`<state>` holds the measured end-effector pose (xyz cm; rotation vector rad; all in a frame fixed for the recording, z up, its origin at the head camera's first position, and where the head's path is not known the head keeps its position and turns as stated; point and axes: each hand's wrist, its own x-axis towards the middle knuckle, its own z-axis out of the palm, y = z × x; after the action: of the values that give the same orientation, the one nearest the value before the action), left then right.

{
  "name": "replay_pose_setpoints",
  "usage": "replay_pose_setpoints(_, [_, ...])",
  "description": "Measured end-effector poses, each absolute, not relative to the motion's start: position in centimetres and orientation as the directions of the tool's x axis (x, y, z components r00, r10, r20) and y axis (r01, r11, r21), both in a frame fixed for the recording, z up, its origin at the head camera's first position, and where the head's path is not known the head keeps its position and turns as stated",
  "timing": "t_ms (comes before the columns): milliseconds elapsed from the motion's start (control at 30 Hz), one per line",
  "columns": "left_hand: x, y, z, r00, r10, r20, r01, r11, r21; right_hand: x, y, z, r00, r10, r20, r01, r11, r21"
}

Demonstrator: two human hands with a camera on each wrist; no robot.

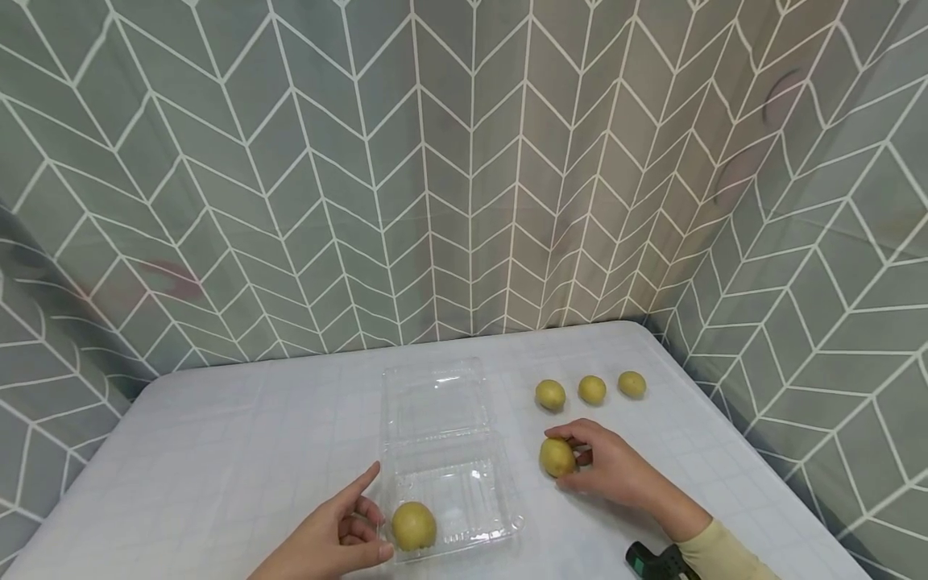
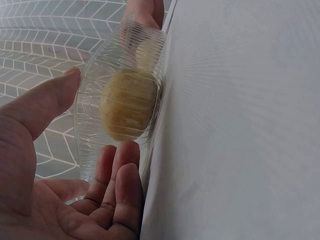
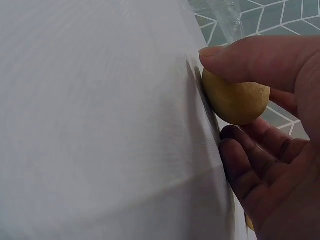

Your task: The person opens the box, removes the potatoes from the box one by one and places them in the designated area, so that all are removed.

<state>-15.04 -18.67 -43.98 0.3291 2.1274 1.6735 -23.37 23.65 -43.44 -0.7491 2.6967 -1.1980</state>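
Note:
A clear plastic clamshell box (image 1: 471,503) stands lid-up on the white table, its lid (image 1: 438,399) folded back on the far side. One round yellow fruit (image 1: 414,526) sits in its near left corner, visible through the ribbed wall in the left wrist view. My left hand (image 1: 337,528) is spread around that corner; the thumb meets the rim, and the other fingers are loosely bent beside the wall. Right of the box, my right hand (image 1: 605,467) pinches another yellow fruit (image 3: 237,100) between thumb and fingers, low over the tabletop.
Behind my right hand, three more yellow fruits lie in a row: a left one (image 1: 550,395), a middle one (image 1: 592,390) and a right one (image 1: 632,384). A black device (image 1: 660,561) is by my right wrist. A patterned grey curtain (image 1: 449,177) hangs behind the table (image 1: 239,435).

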Motion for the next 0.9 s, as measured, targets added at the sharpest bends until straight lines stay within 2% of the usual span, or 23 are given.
replay_pose_setpoints(533, [-15.1,-18.8,-44.1,-0.887,0.438,-0.149,-0.042,0.245,0.969,-23.1,23.9,-43.3,-0.892,-0.440,0.102,-0.364,0.565,-0.741])
replay_pose_setpoints(900, [-15.0,-18.7,-44.1,-0.890,0.429,-0.155,-0.050,0.245,0.968,-23.3,23.8,-40.2,-0.863,-0.453,0.224,-0.452,0.493,-0.743])
